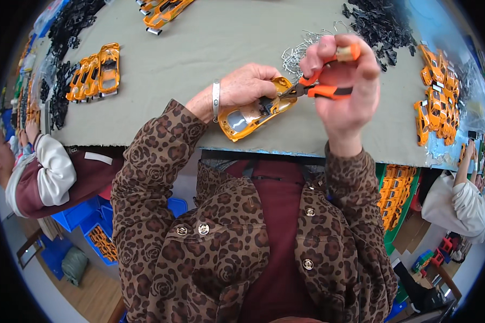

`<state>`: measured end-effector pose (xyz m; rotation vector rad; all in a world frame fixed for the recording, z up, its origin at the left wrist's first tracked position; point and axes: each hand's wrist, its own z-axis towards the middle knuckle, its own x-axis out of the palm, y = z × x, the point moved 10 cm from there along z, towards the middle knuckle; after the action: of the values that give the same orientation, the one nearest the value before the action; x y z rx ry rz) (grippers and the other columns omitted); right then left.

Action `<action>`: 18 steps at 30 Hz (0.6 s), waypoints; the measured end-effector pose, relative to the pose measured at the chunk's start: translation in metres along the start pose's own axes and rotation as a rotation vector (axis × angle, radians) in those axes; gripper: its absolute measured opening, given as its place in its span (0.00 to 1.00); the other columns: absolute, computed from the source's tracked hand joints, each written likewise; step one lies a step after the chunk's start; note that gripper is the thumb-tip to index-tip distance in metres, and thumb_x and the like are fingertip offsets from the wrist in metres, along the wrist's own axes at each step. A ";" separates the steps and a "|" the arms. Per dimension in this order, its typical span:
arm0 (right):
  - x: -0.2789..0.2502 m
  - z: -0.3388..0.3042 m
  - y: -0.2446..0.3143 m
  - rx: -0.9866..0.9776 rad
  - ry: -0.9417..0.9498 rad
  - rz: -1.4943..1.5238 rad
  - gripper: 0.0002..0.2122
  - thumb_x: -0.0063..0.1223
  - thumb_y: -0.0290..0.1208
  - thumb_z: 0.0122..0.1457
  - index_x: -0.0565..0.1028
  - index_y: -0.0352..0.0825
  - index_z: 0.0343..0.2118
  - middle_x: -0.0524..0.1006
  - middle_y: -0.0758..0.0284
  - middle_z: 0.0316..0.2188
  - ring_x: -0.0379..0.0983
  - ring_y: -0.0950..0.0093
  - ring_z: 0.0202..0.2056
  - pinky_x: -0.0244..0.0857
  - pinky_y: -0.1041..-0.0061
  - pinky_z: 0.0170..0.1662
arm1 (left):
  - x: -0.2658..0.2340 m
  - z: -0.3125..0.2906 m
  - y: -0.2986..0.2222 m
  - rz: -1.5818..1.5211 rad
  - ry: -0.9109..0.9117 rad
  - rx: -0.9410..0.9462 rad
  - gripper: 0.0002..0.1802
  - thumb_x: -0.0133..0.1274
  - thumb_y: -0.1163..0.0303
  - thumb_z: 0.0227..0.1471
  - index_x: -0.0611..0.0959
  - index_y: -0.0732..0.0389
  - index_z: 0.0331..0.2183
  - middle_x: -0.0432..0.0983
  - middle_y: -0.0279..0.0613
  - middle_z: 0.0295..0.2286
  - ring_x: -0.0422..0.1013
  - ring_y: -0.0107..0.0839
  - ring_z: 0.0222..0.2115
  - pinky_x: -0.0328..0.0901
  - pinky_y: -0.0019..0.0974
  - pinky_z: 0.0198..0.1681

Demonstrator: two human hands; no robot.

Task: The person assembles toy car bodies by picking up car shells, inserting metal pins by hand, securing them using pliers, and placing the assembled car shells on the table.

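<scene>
An orange toy car body (241, 123) lies upturned on the table in front of me, its hollow inside showing. My left hand (242, 89) is closed on its upper side, with the fingers by a black plastic part (265, 105) inside the shell. My right hand (353, 105) grips pliers (331, 92) with orange and black handles, which are spread apart. The dark jaws reach into the far right end of the car body; what they touch there is too small to make out. Just beyond lies a heap of thin bent metal wire pieces (293, 58).
Finished-looking orange car bodies stand in a row (94, 75) at the left, a group (439, 107) at the right, and more (164, 13) at the far edge. Black plastic parts (385, 32) are heaped far right and along the left. Other people's sleeves (54, 169) show at both sides.
</scene>
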<state>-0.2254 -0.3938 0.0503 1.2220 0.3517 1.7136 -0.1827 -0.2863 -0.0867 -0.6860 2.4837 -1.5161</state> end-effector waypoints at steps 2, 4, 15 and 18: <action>0.014 -0.015 0.001 -0.049 -0.027 -0.075 0.24 0.51 0.46 0.60 0.66 0.28 0.48 0.71 0.60 0.36 0.67 0.73 0.35 0.64 0.75 0.39 | -0.001 0.002 0.002 -0.001 -0.030 0.059 0.12 0.50 0.72 0.45 0.80 0.64 0.35 0.74 0.33 0.25 0.68 0.20 0.25 0.66 0.28 0.30; 0.021 -0.028 0.012 -0.170 -0.013 -0.199 0.24 0.52 0.45 0.59 0.65 0.28 0.49 0.71 0.60 0.37 0.66 0.75 0.35 0.64 0.75 0.39 | 0.000 0.001 -0.006 0.004 -0.054 0.121 0.11 0.50 0.72 0.46 0.80 0.65 0.34 0.74 0.33 0.24 0.68 0.20 0.25 0.66 0.28 0.30; 0.019 -0.020 0.005 -0.036 0.207 -0.192 0.26 0.49 0.54 0.58 0.67 0.35 0.48 0.69 0.63 0.38 0.64 0.71 0.35 0.62 0.68 0.38 | -0.006 0.007 -0.007 0.051 -0.081 0.141 0.11 0.50 0.71 0.46 0.80 0.64 0.34 0.74 0.34 0.25 0.69 0.21 0.25 0.66 0.28 0.30; 0.032 -0.018 0.010 -0.016 0.272 -0.223 0.29 0.48 0.58 0.56 0.66 0.35 0.48 0.69 0.61 0.38 0.64 0.70 0.34 0.62 0.68 0.37 | -0.007 -0.004 -0.014 0.073 -0.118 0.077 0.12 0.50 0.71 0.46 0.80 0.64 0.34 0.75 0.35 0.25 0.69 0.22 0.26 0.67 0.29 0.30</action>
<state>-0.2472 -0.3674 0.0666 0.9016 0.6125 1.6843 -0.1738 -0.2859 -0.0733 -0.6459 2.3256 -1.4911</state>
